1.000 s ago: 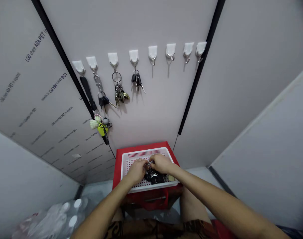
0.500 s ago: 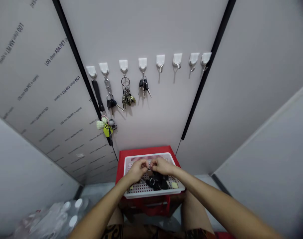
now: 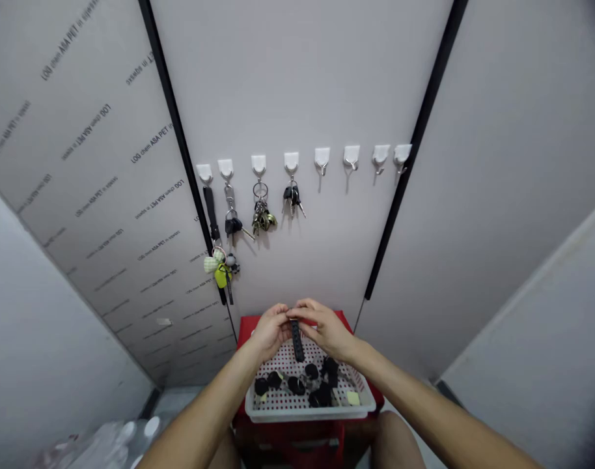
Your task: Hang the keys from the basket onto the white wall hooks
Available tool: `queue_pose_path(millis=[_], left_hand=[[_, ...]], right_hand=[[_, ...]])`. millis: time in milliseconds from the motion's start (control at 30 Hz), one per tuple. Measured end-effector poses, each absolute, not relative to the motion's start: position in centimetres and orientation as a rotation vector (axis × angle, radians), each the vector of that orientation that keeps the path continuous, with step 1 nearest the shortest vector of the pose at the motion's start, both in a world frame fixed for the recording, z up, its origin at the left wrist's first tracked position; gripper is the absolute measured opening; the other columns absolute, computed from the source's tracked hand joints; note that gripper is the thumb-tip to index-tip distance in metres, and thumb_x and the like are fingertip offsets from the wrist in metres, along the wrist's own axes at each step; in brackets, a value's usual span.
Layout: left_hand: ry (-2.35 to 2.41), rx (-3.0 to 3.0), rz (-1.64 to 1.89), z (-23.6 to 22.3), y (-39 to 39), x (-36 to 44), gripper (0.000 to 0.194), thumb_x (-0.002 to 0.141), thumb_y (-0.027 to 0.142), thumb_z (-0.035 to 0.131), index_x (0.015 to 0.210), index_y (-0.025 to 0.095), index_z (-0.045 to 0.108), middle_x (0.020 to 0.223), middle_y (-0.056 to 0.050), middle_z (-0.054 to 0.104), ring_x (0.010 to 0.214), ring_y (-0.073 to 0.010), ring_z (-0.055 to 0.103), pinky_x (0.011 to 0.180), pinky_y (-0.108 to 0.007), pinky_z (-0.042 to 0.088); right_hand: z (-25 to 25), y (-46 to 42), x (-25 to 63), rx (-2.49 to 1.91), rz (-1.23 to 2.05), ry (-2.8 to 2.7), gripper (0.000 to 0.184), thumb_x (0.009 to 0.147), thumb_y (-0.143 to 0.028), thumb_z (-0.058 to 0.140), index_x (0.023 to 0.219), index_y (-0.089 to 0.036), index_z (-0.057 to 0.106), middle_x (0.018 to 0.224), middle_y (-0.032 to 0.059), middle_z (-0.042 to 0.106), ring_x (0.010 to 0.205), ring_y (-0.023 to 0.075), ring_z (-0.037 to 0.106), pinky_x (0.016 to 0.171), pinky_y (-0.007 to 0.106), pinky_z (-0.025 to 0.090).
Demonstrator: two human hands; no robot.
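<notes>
My left hand (image 3: 272,332) and my right hand (image 3: 325,329) meet above the white perforated basket (image 3: 307,414). Both are closed, fingertips together at the top end of a black braided strap (image 3: 297,344), which hangs down between them. Whatever the fingertips cover at that end is hidden. Beneath, in the basket, lie several black-headed keys (image 3: 296,385) and a dark bundle (image 3: 321,394) on the right. A pale yellow tag (image 3: 353,398) is in the front right corner.
Along the wall runs a row of several white hooks (image 3: 321,157). From the left ones hang a wristlet with charms (image 3: 222,273), keys on a clip (image 3: 234,227), a brass key bunch (image 3: 262,216) and black-headed keys (image 3: 292,195). Clear bottles (image 3: 126,436) stand lower left.
Both hands have lifted a little off the basket's contents, and the black strap now hangs between them. More keys show in the basket. The view has shifted, so the hooks sit lower.
</notes>
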State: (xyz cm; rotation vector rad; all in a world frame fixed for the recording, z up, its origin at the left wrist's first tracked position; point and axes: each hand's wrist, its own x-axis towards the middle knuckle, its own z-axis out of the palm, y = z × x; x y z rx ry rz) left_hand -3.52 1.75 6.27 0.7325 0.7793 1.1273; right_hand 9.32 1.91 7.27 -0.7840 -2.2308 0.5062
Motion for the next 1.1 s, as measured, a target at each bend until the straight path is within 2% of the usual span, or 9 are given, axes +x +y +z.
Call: queue_pose_path(millis=[133,200,333,433,533,633,700,967,1100], left_hand=[[0.803,0.765,1.114,6.6,1.9,-3.1,0.012,0.049,0.010,0.049,0.056,0.014,0.040,0.045,0.006,0.044,0.040,-0.0035,0.041,0.042,-0.016,0.030],[0.837,0.843,1.059,7.3,2.0,-2.9,0.011,0.050,0.013,0.049,0.058,0.013,0.042,0.044,0.006,0.044,0.037,-0.0031,0.038,0.040,-0.016,0.027],[0.888,1.068,1.080,10.2,2.5,-2.1,0.010,0.055,0.018,0.049,0.061,0.014,0.042,0.044,0.005,0.045,0.036,-0.0022,0.035,0.039,-0.015,0.025],[0.868,1.239,1.272,13.6,3.5,-1.2,0.012,0.056,0.015,0.048,0.067,0.014,0.042,0.049,0.005,0.045,0.042,-0.0030,0.039,0.042,-0.015,0.028],[0.869,1.477,1.435,16.9,4.7,-0.1,0.024,0.054,0.008,0.048,0.077,0.015,0.046,0.062,0.002,0.049,0.057,-0.0057,0.045,0.052,-0.016,0.035],[0.932,1.659,1.517,19.0,5.8,0.8,0.037,0.055,0.006,0.046,0.091,0.016,0.045,0.077,-0.003,0.051,0.074,-0.0096,0.046,0.062,-0.020,0.038],[0.973,1.710,1.531,19.8,6.3,1.3,0.040,0.057,0.006,0.045,0.095,0.016,0.044,0.081,-0.004,0.051,0.076,-0.0109,0.046,0.065,-0.023,0.039],[1.079,1.755,1.498,20.1,7.1,2.4,0.040,0.058,0.005,0.044,0.097,0.011,0.044,0.084,-0.007,0.054,0.077,-0.0117,0.049,0.073,-0.027,0.038],[1.139,1.803,1.423,19.4,6.8,2.4,0.042,0.058,0.005,0.044,0.100,0.010,0.043,0.090,-0.009,0.054,0.080,-0.0119,0.049,0.076,-0.027,0.037]], right_hand=[[8.9,1.8,9.4,-0.741,0.355,-2.404,0.029,0.064,-0.012,0.043,0.089,-0.025,0.053,0.097,0.0040,0.044,0.086,0.0124,0.042,0.074,0.026,0.034],[10.1,2.0,9.3,-0.718,0.407,-2.375,0.024,0.066,-0.014,0.043,0.084,-0.022,0.055,0.088,0.0029,0.050,0.081,0.0112,0.045,0.071,0.024,0.035],[13.4,3.5,9.2,-0.946,0.559,-1.986,0.015,0.066,-0.022,0.043,0.072,-0.014,0.054,0.060,0.0004,0.050,0.055,0.0084,0.045,0.053,0.020,0.037],[16.6,5.3,9.2,-0.969,0.609,-1.721,0.017,0.064,-0.028,0.043,0.068,-0.013,0.051,0.053,-0.0016,0.047,0.048,0.0074,0.042,0.046,0.019,0.035],[20.0,6.9,9.4,-0.899,0.564,-1.551,0.019,0.062,-0.032,0.044,0.061,-0.013,0.048,0.046,-0.0037,0.043,0.043,0.0061,0.039,0.042,0.018,0.033],[22.8,8.3,9.8,-0.854,0.517,-1.476,0.022,0.061,-0.035,0.044,0.055,-0.014,0.046,0.043,-0.0045,0.041,0.039,0.0053,0.036,0.039,0.017,0.031],[24.0,8.9,10.0,-0.872,0.499,-1.462,0.023,0.059,-0.036,0.045,0.053,-0.014,0.046,0.042,-0.0046,0.041,0.038,0.0051,0.036,0.038,0.017,0.031],[24.5,10.5,10.8,-1.011,0.539,-1.516,0.027,0.059,-0.036,0.045,0.043,-0.014,0.041,0.035,-0.0053,0.038,0.031,0.0041,0.032,0.033,0.018,0.027],[23.7,11.1,11.3,-1.096,0.498,-1.550,0.029,0.060,-0.037,0.043,0.044,-0.013,0.044,0.037,-0.0037,0.041,0.034,0.0049,0.037,0.037,0.018,0.030]])
